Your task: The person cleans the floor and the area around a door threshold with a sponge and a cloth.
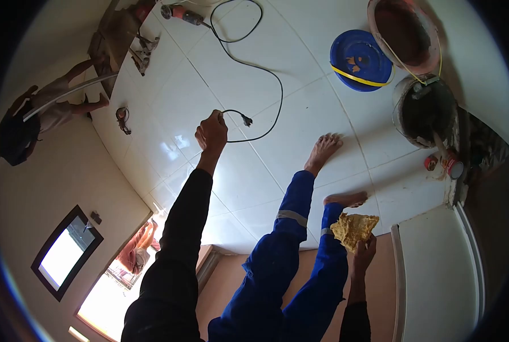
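My left hand is closed around a black power cord just short of its plug, which dangles free to the right of the fist. The cord loops over the pale tiles up to a red and black angle grinder lying on the floor. In my right hand is a rough, crumbly-looking yellow sponge, gripped at its lower edge beside my blue trouser leg. My bare feet stand on the tiles between the two hands.
A blue bucket with a yellow strip, a reddish tub and a mortar-smeared bucket stand upper right. Near them sits a red can. Another person is at far left. Tools lie upper left.
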`<act>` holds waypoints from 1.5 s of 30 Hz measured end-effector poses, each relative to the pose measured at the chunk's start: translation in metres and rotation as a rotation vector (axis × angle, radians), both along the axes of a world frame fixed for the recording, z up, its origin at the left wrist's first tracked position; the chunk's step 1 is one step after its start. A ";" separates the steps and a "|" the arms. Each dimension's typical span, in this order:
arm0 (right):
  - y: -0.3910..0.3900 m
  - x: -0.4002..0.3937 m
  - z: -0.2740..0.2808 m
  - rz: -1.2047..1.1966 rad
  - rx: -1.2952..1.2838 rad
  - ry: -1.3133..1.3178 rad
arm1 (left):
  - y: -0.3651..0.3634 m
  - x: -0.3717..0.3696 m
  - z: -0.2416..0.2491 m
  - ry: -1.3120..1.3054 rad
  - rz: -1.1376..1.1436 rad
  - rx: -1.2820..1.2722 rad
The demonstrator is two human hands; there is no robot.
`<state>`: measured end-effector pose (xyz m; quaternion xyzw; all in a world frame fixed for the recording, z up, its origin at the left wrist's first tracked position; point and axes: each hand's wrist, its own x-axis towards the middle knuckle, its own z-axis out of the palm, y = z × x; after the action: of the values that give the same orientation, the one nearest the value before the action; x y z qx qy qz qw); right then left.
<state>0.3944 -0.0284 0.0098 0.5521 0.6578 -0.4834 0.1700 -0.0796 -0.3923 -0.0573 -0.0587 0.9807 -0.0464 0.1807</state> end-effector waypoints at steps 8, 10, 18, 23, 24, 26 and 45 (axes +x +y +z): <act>0.031 0.018 -0.034 -0.009 0.119 -0.145 | -0.120 -0.070 -0.068 -0.011 -0.178 -0.374; 0.027 0.026 -0.042 -0.071 0.128 -0.125 | -0.141 -0.089 -0.086 -0.011 -0.184 -0.378; -0.008 0.056 -0.061 -0.300 0.084 -0.036 | -0.070 -0.037 -0.080 -0.088 -0.476 -0.215; -0.033 0.087 -0.076 -0.411 0.168 -0.037 | -0.003 0.077 -0.020 -0.335 -0.500 0.285; -0.029 0.087 -0.088 -0.440 0.181 -0.018 | 0.023 0.096 -0.012 -0.374 -0.500 0.341; -0.013 0.084 -0.118 -0.424 0.254 -0.006 | 0.076 0.135 -0.002 -0.469 -0.502 0.439; 0.170 -0.028 -0.422 -0.092 0.976 0.139 | 0.446 0.170 -0.369 0.173 -1.499 0.803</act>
<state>0.3661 0.1415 -0.4121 0.5622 0.7922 -0.1615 -0.1738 0.0907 0.0533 -0.4260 0.6709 0.7128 0.2018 0.0341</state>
